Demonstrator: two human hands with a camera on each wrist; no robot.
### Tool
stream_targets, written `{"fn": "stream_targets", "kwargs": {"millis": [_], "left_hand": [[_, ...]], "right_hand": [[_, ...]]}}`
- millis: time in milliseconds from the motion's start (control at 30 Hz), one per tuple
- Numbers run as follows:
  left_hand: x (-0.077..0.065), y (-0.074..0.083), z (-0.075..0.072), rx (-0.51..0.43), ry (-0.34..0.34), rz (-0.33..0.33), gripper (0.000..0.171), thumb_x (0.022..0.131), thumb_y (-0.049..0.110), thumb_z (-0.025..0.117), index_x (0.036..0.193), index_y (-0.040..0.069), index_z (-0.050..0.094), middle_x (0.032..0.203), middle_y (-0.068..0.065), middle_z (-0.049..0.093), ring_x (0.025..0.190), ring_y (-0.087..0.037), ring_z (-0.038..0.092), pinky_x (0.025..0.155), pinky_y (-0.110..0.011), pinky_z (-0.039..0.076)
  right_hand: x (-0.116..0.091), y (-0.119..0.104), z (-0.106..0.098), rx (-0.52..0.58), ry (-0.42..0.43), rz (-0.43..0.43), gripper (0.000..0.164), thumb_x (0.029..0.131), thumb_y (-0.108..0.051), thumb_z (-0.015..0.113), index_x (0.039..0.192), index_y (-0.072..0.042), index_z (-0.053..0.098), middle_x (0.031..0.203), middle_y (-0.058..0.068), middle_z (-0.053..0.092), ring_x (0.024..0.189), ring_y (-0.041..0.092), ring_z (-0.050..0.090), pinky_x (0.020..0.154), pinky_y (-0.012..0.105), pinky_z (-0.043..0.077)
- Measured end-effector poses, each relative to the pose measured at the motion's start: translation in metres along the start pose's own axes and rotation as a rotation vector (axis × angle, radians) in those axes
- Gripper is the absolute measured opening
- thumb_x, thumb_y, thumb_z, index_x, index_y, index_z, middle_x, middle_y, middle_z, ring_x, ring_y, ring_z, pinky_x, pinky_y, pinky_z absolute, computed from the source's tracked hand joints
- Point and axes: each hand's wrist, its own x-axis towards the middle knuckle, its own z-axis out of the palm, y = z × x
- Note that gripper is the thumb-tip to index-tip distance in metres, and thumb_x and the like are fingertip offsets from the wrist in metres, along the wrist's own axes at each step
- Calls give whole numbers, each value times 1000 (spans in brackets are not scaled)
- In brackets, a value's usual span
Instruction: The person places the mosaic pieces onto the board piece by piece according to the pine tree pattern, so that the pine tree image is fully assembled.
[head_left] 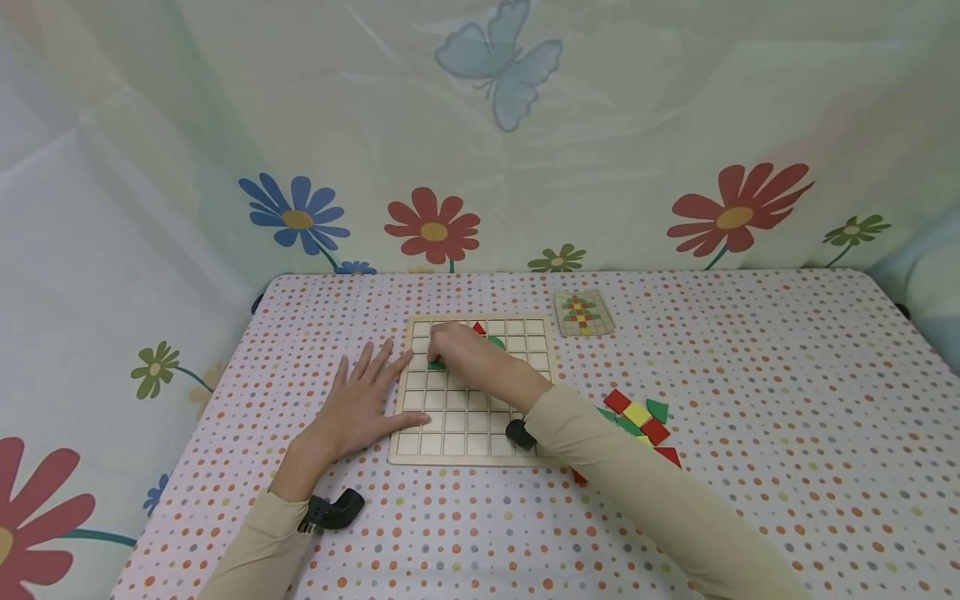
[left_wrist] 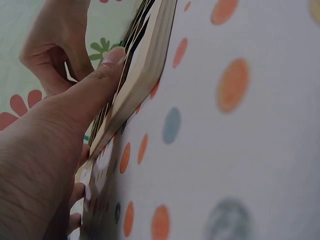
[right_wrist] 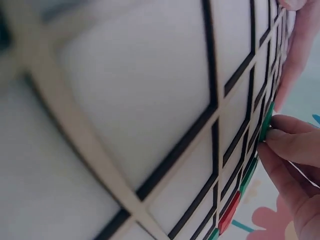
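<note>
A pale wooden grid board (head_left: 456, 422) lies on the table with square cells. My right hand (head_left: 468, 354) reaches across its upper left and pinches a small green tile (right_wrist: 266, 121) right at the cells; in the head view the fingers cover much of it. Farther along the board sit another green tile (right_wrist: 248, 175) and a red tile (right_wrist: 229, 212). My left hand (head_left: 363, 408) rests with fingers spread at the board's left side. Its thumb (left_wrist: 102, 75) lies over the board's edge, and the other fingers are on the cloth.
A small pattern card (head_left: 584, 313) with a tree of coloured shapes lies behind the board to the right. Loose red, yellow and green tiles (head_left: 637, 414) are scattered to the right, partly behind my right sleeve. A dotted cloth (head_left: 787, 400) covers the table; a flowered curtain hangs behind.
</note>
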Motion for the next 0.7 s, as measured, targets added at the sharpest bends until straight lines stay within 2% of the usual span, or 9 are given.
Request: {"fn": "stream_targets", "kwargs": {"millis": [167, 300, 433, 567, 700], "left_hand": [[-1, 1, -1, -1, -2, 3, 101, 90, 69, 67, 168, 19, 27, 175, -16, 11, 160, -43, 4, 124, -70, 1], [-1, 2, -1, 15, 2, 6, 102, 90, 69, 67, 168, 18, 27, 174, -16, 12, 160, -44, 5, 123, -71, 2], [1, 3, 0, 18, 8, 7, 102, 89, 70, 67, 168, 18, 27, 174, -16, 13, 160, -44, 5, 124, -71, 3], [0, 1, 2, 29, 4, -10, 103, 89, 71, 66, 168, 18, 27, 174, -16, 13, 160, -44, 5, 124, -70, 3], [0, -1, 3, 21, 9, -6, 103, 89, 72, 66, 168, 18, 27, 174, -16, 12, 160, -44, 5, 124, -71, 3]], "right_hand": [[-11, 5, -3, 78, -7, -49, 26, 97, 15, 61, 114, 6, 78, 113, 15, 73, 110, 28, 70, 95, 31, 58], [-31, 11, -9, 119, 5, -89, 26, 97, 12, 63, 118, 5, 77, 121, 16, 71, 116, 29, 69, 97, 33, 57], [-62, 15, -20, 180, 15, -21, 23, 97, 1, 71, 119, 0, 77, 122, 10, 70, 116, 26, 66, 99, 37, 56], [-93, 17, -28, 252, -9, 42, 19, 95, -3, 76, 114, -4, 80, 114, 5, 71, 108, 23, 66, 92, 39, 57], [-127, 18, -30, 231, -22, 78, 15, 93, -4, 79, 107, -7, 81, 108, 0, 70, 101, 20, 65, 85, 35, 58]]}}
